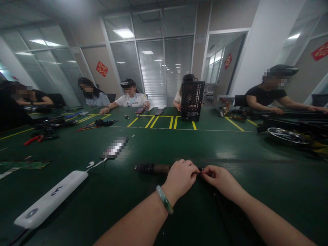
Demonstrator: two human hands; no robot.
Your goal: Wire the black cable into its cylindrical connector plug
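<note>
My left hand, with a green and white bangle at its wrist, lies over a long dark rod-like thing. That thing has a black ribbed end at the left and a brown middle. The left fingers are closed, thumb and forefinger pinched at its right end. My right hand is also closed in a pinch, its fingertips almost touching the left ones. A small dark piece shows between the two pinches, too little of it to name. Below the right hand, a dark cord-like strip runs down the green table.
Left of my hands lie a white power bank marked 3 and a phone with a white cable. Cables and red-handled pliers are farther left. A black computer case stands opposite; a round metal dish is at right. Several people sit around.
</note>
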